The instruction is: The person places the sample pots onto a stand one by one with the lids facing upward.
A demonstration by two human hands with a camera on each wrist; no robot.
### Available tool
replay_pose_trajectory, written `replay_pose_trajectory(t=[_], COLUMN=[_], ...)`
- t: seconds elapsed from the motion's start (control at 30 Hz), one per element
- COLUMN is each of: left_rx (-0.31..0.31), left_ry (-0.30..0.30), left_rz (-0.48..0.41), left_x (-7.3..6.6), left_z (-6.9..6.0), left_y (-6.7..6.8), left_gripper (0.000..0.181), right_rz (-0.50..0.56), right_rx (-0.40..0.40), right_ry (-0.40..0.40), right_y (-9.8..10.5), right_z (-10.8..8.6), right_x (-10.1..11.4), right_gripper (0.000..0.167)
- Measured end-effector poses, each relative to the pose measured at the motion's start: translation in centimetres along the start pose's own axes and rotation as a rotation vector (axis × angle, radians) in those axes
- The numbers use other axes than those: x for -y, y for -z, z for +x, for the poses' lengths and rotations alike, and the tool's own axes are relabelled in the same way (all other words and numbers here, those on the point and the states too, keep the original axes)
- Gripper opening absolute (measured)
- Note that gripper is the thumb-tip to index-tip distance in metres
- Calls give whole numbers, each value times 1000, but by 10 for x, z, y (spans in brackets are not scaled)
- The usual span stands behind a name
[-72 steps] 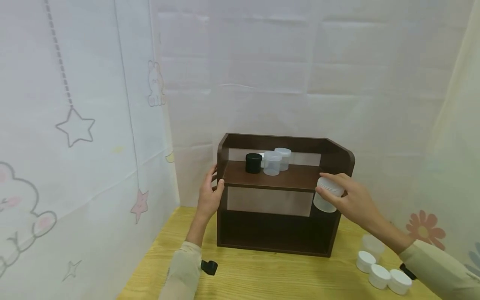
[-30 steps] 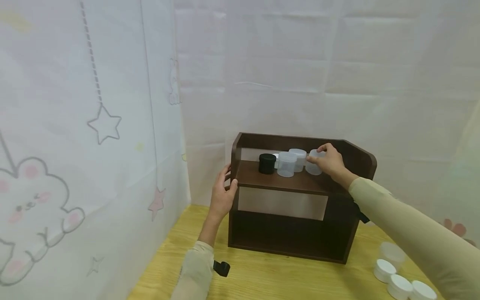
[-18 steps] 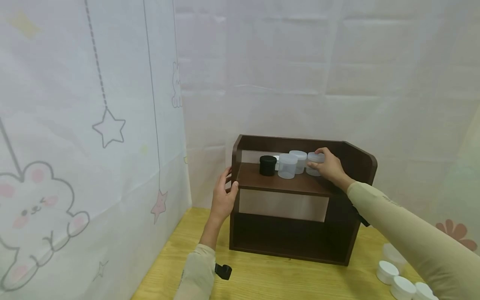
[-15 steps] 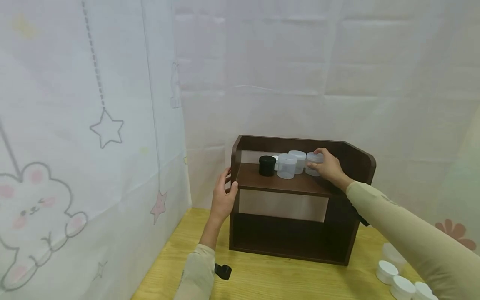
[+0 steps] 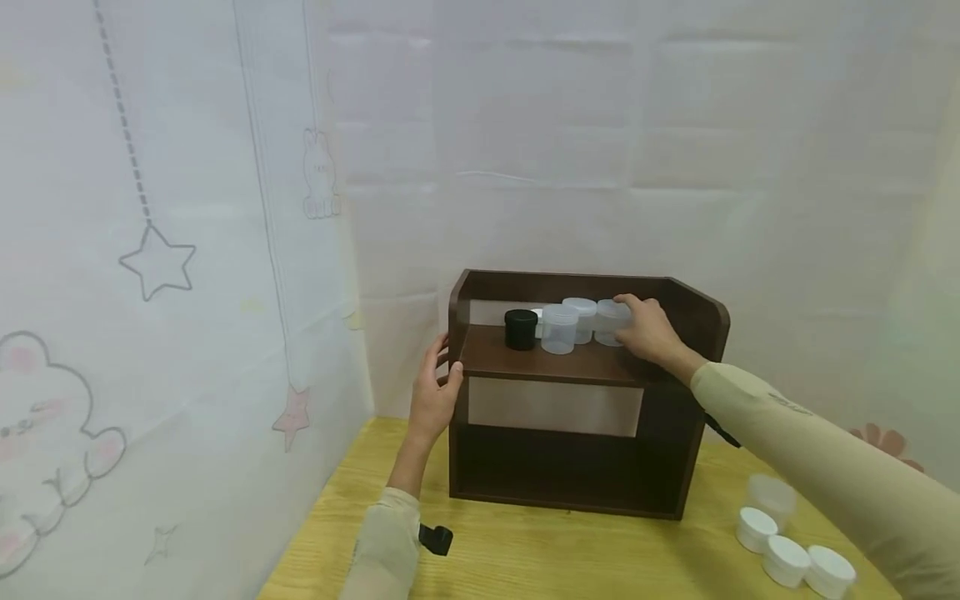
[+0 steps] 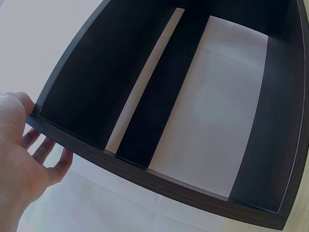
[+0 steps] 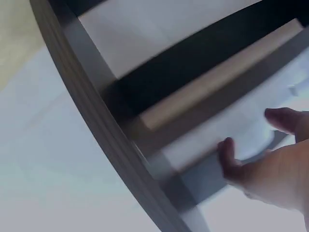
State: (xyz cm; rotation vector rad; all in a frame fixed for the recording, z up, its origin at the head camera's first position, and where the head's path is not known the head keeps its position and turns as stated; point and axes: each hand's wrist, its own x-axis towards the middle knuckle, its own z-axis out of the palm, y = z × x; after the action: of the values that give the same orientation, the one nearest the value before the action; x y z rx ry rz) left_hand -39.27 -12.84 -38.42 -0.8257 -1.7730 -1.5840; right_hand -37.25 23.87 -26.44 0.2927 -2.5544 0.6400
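Note:
My left hand (image 5: 435,404) grips the left side of a dark brown two-tier shelf unit (image 5: 551,371). Its thumb lies at the front edge and its fingers are outside the panel, as the left wrist view also shows. On the upper shelf, my right hand (image 5: 651,332) is at the rightmost translucent lidded jar (image 5: 609,322), thumb and fingers spread apart. The right wrist view shows that hand (image 7: 275,169) blurred against the jar. Left of it stand two more translucent jars, the front one (image 5: 558,331) and the rear one (image 5: 580,317), a black jar (image 5: 521,330) and a partly hidden white jar (image 5: 537,322).
Three small white lidded jars, one of them nearest the shelf (image 5: 756,528), and a translucent jar (image 5: 772,500) stand on the yellow wood-grain table (image 5: 525,554) at the right. Printed white sheeting (image 5: 525,167) hangs behind and at the left.
My right hand has carried the translucent jar from in front of the shelf up onto its right part. Its thumb has since drawn back from the jar. The left hand keeps its grip.

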Motion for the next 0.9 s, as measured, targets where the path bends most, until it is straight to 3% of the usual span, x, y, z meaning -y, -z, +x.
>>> replay_pose_trajectory(t=[0.13,0.27,0.47,0.63,0.8,0.9], left_rx=[6,3,-12,-16,-5,7], left_ry=[-9,-10,21,33,36,28], left_rz=[9,12,41,38,33,32], left_x=[1,-1,-6,-8,-13,-23], left_z=[3,7,3,-1,-3,-3], left_y=[11,22,45,50,48,46], left_gripper=[56,57,56,55,55,55], right_rz=[-49,-27,18,95,168,159], right_rx=[4,-13,-79,-179,-202,-216], right_ry=[27,55,121,197,262,334], right_y=[11,20,12,5,-1,-7], right_z=[-13,-30,-64,-103,-148,-169], right_x=[27,53,76,67,40,21], right_gripper=[46,29,20,15,6,15])
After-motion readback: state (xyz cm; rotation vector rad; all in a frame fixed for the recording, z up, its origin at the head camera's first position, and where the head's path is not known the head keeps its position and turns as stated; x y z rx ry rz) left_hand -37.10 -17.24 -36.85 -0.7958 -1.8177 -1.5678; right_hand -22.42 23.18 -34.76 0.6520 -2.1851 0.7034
